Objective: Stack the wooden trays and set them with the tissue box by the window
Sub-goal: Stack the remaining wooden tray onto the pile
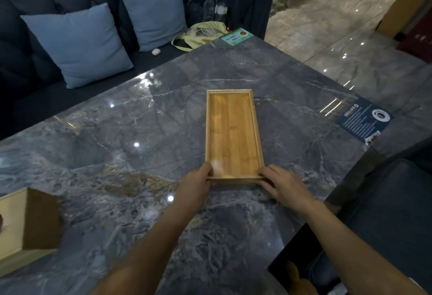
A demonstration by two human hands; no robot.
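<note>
Two bare hands reach forward over a dark grey marble table (140,154). The left hand (196,184) grips the near left corner of a wooden tray (232,131), thumb on the rim. The right hand (280,183) holds the near right corner, fingers curled along the tray's short end wall. The hands are apart, one at each corner, both clamped on the tray.

The tray is long, shallow and rectangular, and it lies flat near the middle of the table with its length running away from the person. One tray can be counted; whether another sits beneath it cannot be told.

At the left edge of the table stands one light wooden box (28,222), partly cut off from view. One dark blue printed card (364,120) lies at the table's right edge, and one green card (237,36) lies at the far corner.

Behind the table is a dark blue sofa (28,37) with two light blue cushions (79,44). One pale yellow bag (198,35) rests on the seat beside them.
</note>
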